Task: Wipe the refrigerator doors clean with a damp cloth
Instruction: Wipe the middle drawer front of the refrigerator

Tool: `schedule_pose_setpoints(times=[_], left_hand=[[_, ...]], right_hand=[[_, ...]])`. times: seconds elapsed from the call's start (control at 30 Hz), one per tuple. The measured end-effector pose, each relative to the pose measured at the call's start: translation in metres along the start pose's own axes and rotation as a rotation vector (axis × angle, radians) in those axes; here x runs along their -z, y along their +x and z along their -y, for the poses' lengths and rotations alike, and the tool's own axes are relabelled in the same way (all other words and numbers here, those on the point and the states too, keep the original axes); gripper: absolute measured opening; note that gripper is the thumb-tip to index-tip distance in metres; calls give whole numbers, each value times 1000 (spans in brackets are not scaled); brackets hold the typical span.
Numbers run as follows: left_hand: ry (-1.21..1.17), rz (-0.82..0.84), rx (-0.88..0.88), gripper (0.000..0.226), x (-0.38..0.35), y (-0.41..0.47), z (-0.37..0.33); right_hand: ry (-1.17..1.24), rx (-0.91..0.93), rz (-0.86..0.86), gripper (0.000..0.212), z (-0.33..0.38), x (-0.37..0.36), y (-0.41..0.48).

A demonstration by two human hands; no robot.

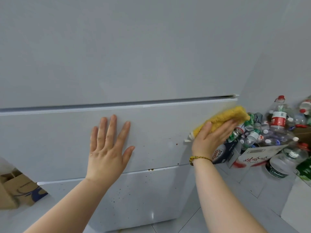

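The refrigerator doors (117, 47) filled most of the view, pale grey and glossy, the tall upper panel above a middle panel (50, 140) and a lower one (143, 199). To the right, on the floor, lay a heap of bottles and cans (272, 132) spilling over cartons; low on the left stood a paper bag (18, 187).

The left hand (107, 148) lay flat on the middle panel, arm reaching up and forward, fingers straight and spread, holding nothing. It was probably there to steady the body and keep the panel from giving under pressure.

The right hand (212, 138) was set against the same panel's right edge, wrist cocked, its fingers nearly straight and laid over the yellow cloth (223, 116), pressing it to the surface rather than clutching it (a flat palm spreads the rub). The cloth was folded thick, its upper end jutting past the fingertips near the panel's top corner.

Dark specks (176, 144) dotted the middle panel just left of that hand, with more on the lower one, so the wiping seemed unfinished.
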State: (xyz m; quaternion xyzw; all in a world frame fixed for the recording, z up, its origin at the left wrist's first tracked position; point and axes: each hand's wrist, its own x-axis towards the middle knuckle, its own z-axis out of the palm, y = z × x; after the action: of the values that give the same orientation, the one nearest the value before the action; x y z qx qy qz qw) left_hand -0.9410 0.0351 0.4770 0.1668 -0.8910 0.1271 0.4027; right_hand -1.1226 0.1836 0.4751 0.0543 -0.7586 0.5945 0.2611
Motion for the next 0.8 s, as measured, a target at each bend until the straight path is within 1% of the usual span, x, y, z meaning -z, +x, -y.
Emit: schedule_pose_setpoints(times=[0.07,0.13,0.2,0.27,0.3,0.33,0.4,0.47,0.5,0.53,0.57,0.63,0.67,0.73,0.8], left_hand=[[-2,-4,4,58,-2,1,-1],[-2,-1,4,58,-4,1,-1],[-8,14,2,58,-4,2,0],[-15,32,0,59,-3,2,1],[-17,37,1,59,-3,2,1],[-20,40,2,59,-3,2,1],[-25,52,9,59,-1,3,1],[-31,71,17,58,2,3,3],[-30,77,13,57,3,2,4],[-27,79,1,56,4,1,5],[-26,79,-15,54,5,1,6],[-23,83,-35,52,5,1,8],[-21,85,-40,51,5,1,8],[-25,87,-49,52,5,2,8],[-27,99,-54,52,6,2,9]], right_hand=[[56,-226,19,93,-12,-2,-20],[95,-391,22,90,-20,-5,-36],[125,-524,5,81,-18,-7,-39],[172,-588,-3,76,-3,-12,-39],[184,-557,4,76,8,-16,-41],[191,-479,16,78,19,-22,-46],[197,-240,36,81,38,-30,-60],[201,-66,71,75,39,-34,-73],[181,-17,78,70,29,-36,-78],[156,-9,88,69,19,-36,-81],[138,-53,99,73,8,-35,-83],[122,-274,109,84,-11,-31,-92],[130,-422,113,82,-19,-28,-95],[182,-678,115,63,-27,-24,-98],[232,-818,104,56,-23,-20,-96]])
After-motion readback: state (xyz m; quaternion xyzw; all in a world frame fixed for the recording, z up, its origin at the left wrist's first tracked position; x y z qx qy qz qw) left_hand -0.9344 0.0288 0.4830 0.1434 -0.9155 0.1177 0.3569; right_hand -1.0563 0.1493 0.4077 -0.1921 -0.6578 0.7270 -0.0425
